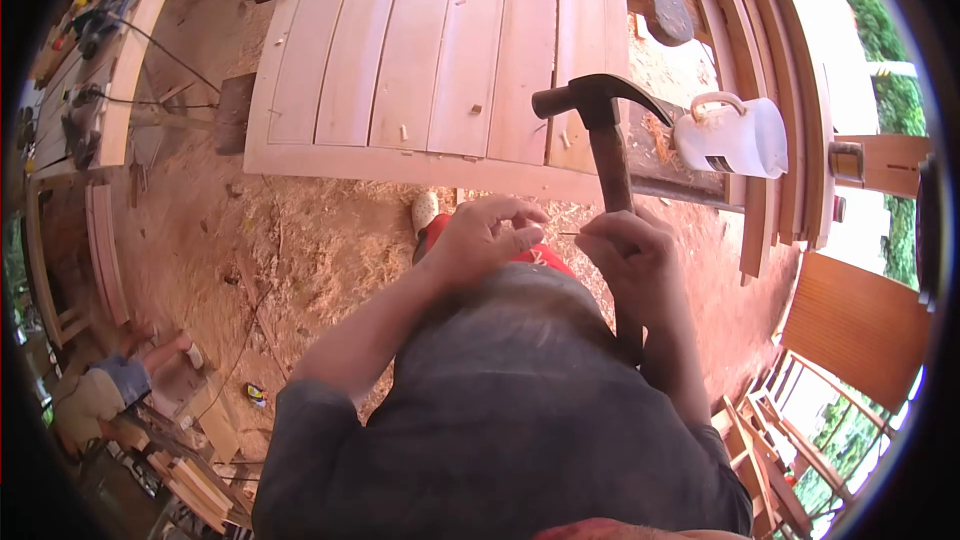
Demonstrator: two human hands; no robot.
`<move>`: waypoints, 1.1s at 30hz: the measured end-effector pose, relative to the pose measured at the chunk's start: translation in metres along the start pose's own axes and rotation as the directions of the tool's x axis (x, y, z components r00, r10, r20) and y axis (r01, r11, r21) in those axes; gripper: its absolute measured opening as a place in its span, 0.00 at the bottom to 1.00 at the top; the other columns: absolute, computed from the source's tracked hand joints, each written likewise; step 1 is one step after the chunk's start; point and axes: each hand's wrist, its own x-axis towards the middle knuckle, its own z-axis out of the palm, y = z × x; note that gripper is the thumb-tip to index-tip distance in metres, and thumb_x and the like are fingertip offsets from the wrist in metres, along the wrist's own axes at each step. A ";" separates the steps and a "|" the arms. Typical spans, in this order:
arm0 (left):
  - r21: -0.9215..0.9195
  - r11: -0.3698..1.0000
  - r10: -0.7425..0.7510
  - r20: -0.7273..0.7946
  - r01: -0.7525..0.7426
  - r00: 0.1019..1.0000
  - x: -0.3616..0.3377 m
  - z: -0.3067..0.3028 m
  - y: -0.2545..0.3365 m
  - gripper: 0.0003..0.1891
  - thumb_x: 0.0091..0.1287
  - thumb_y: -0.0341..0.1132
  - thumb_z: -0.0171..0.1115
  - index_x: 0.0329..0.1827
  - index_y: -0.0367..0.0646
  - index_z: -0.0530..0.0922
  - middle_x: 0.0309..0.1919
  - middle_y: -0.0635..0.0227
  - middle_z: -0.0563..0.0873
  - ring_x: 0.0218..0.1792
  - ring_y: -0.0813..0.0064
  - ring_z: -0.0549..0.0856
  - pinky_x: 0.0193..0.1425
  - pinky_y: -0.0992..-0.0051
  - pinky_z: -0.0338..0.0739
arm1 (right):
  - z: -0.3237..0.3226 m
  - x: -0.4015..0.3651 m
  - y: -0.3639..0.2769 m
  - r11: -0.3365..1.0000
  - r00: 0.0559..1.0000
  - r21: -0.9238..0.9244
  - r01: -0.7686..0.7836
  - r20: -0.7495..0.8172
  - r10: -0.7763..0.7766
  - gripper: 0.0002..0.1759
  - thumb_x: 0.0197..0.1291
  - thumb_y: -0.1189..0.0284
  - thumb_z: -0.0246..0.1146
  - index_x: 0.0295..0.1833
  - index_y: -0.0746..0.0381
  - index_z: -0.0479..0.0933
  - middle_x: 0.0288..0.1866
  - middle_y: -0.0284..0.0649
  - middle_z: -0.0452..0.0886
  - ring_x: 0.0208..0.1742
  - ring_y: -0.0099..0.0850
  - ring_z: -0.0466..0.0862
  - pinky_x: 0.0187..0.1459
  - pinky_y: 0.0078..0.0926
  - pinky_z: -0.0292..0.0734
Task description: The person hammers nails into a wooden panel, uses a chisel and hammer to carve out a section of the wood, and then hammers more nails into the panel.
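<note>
Right hand (640,265) clasps the hammer (603,140), left hand (485,240) pinches what seems a nail (568,233), not yet driven into the panel (420,50).

The left hand (485,235) and right hand (632,262) sit close together with a nail (568,233) between their fingertips, the hammer (609,155) stands up behind the right hand, its head before the door (430,50) lying ahead, a jug (738,137) just right of that head, and a bench (95,80) far left.
</note>
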 end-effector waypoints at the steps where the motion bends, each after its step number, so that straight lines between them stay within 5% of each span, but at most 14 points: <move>1: 0.064 0.991 0.117 -0.019 -0.116 0.993 0.002 0.001 0.008 0.14 0.74 0.40 0.72 0.57 0.43 0.90 0.41 0.66 0.90 0.46 0.71 0.89 0.55 0.69 0.82 | 0.000 0.001 -0.001 0.999 1.000 -0.037 0.015 -0.001 -0.015 0.06 0.63 0.78 0.76 0.44 0.66 0.88 0.37 0.44 0.85 0.34 0.33 0.87 0.39 0.31 0.81; 3: 0.199 0.921 0.350 -0.048 -0.335 0.935 0.004 0.006 0.021 0.12 0.71 0.37 0.72 0.55 0.46 0.91 0.42 0.62 0.91 0.45 0.65 0.91 0.52 0.66 0.83 | 0.006 0.003 -0.001 0.999 0.999 -0.027 0.032 -0.021 -0.032 0.06 0.63 0.77 0.77 0.43 0.66 0.89 0.36 0.44 0.85 0.33 0.32 0.87 0.38 0.31 0.80; 6: 0.247 0.890 0.388 0.027 -0.382 0.921 0.008 0.006 0.029 0.10 0.71 0.28 0.72 0.53 0.40 0.90 0.43 0.60 0.90 0.44 0.62 0.92 0.50 0.66 0.85 | 0.015 0.002 0.006 0.997 0.997 -0.001 0.071 -0.017 -0.071 0.08 0.62 0.77 0.78 0.46 0.65 0.89 0.35 0.43 0.85 0.32 0.31 0.85 0.37 0.31 0.79; 9: 0.196 0.938 0.273 0.086 -0.285 0.958 0.008 -0.002 0.037 0.08 0.71 0.25 0.71 0.50 0.40 0.91 0.44 0.62 0.90 0.47 0.67 0.92 0.51 0.67 0.86 | 0.015 0.001 -0.001 0.997 0.998 0.027 0.067 -0.017 -0.066 0.14 0.61 0.77 0.78 0.52 0.64 0.88 0.35 0.40 0.84 0.31 0.29 0.83 0.36 0.30 0.79; 12: 0.125 0.929 0.358 -0.068 -0.348 0.931 0.032 -0.031 0.008 0.09 0.72 0.22 0.69 0.50 0.39 0.91 0.45 0.64 0.90 0.48 0.72 0.91 0.52 0.69 0.86 | 0.012 0.000 0.003 0.997 0.999 0.069 0.045 -0.033 -0.043 0.19 0.61 0.77 0.78 0.59 0.63 0.87 0.33 0.37 0.82 0.30 0.24 0.80 0.35 0.28 0.77; 14: 0.252 0.900 0.416 -0.251 -0.357 0.874 0.052 -0.063 -0.004 0.09 0.73 0.21 0.68 0.52 0.38 0.91 0.44 0.67 0.91 0.49 0.76 0.90 0.54 0.72 0.86 | 0.010 -0.002 0.009 0.994 0.998 0.104 0.033 -0.049 -0.028 0.21 0.62 0.78 0.78 0.61 0.62 0.87 0.32 0.35 0.81 0.30 0.22 0.78 0.35 0.26 0.76; 17: 0.440 0.868 0.400 -0.339 -0.232 0.852 0.062 -0.088 0.007 0.08 0.74 0.23 0.69 0.52 0.38 0.91 0.45 0.67 0.91 0.49 0.76 0.90 0.56 0.73 0.86 | 0.005 -0.003 0.015 0.990 0.996 0.137 0.046 -0.079 -0.036 0.22 0.62 0.79 0.77 0.63 0.62 0.86 0.31 0.32 0.78 0.29 0.19 0.74 0.34 0.24 0.73; 23: 0.612 0.747 0.533 -0.314 -0.262 0.786 0.075 -0.086 -0.011 0.08 0.75 0.27 0.69 0.53 0.39 0.90 0.47 0.63 0.94 0.49 0.72 0.92 0.55 0.71 0.87 | -0.003 -0.009 0.020 0.980 0.997 0.197 0.022 -0.075 -0.007 0.23 0.65 0.79 0.75 0.66 0.62 0.84 0.30 0.29 0.75 0.30 0.18 0.73 0.34 0.23 0.71; 26: 0.594 0.787 0.447 -0.364 -0.167 0.817 0.073 -0.078 -0.007 0.07 0.76 0.30 0.69 0.52 0.41 0.90 0.48 0.62 0.95 0.49 0.69 0.93 0.54 0.70 0.87 | -0.008 -0.009 0.023 0.989 0.998 0.144 0.040 -0.047 -0.034 0.22 0.67 0.78 0.75 0.66 0.62 0.84 0.30 0.28 0.74 0.31 0.18 0.73 0.35 0.24 0.72; 33: 0.634 0.745 0.525 -0.363 -0.209 0.770 0.074 -0.076 -0.012 0.07 0.74 0.36 0.70 0.48 0.45 0.91 0.45 0.65 0.94 0.46 0.62 0.93 0.50 0.65 0.86 | -0.002 -0.001 0.017 0.986 0.999 0.163 -0.029 0.021 0.026 0.21 0.69 0.77 0.73 0.66 0.61 0.83 0.31 0.28 0.73 0.32 0.18 0.72 0.37 0.22 0.73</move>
